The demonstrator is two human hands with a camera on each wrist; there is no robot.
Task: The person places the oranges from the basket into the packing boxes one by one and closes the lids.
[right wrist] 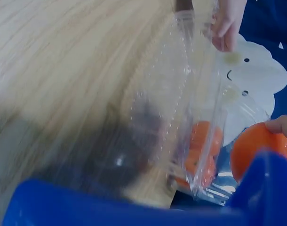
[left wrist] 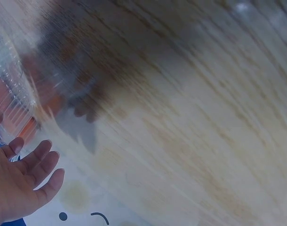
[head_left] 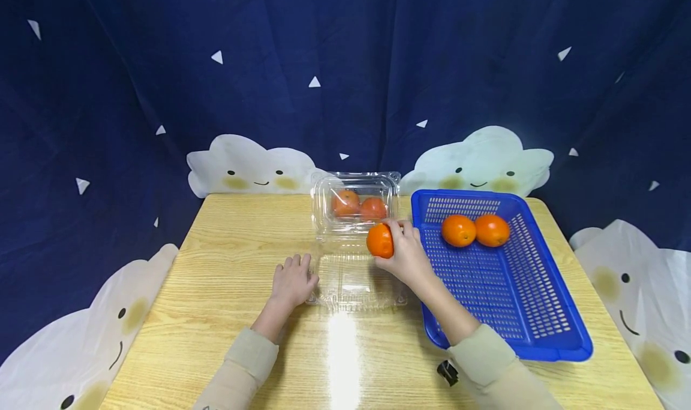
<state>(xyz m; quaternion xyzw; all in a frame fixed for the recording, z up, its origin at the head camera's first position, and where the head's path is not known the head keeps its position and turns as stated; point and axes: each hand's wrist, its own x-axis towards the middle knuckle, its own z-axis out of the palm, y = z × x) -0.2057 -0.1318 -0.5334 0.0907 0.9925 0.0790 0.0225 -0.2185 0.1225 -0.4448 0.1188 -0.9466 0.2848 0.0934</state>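
My right hand (head_left: 408, 257) grips an orange (head_left: 380, 241) between thumb and fingers, holding it above a clear plastic clamshell box (head_left: 345, 302). The same orange (right wrist: 256, 148) appears at the right of the right wrist view. The clamshell lies unfolded on the table. Two more oranges (head_left: 345, 203) show at its far half; whether they sit inside it or behind clear plastic I cannot tell. My left hand (head_left: 293, 281) is at the left edge of the clamshell's near half, holding nothing. Its fingers (left wrist: 42, 162) are spread and loosely bent in the left wrist view.
A blue plastic basket (head_left: 540, 353) stands on the right, with two oranges (head_left: 475, 230) near its far end. A small black object (head_left: 447, 372) lies near my right sleeve. Behind the wooden table (head_left: 232, 236) hangs a dark blue curtain (head_left: 259, 68) with cloud shapes.
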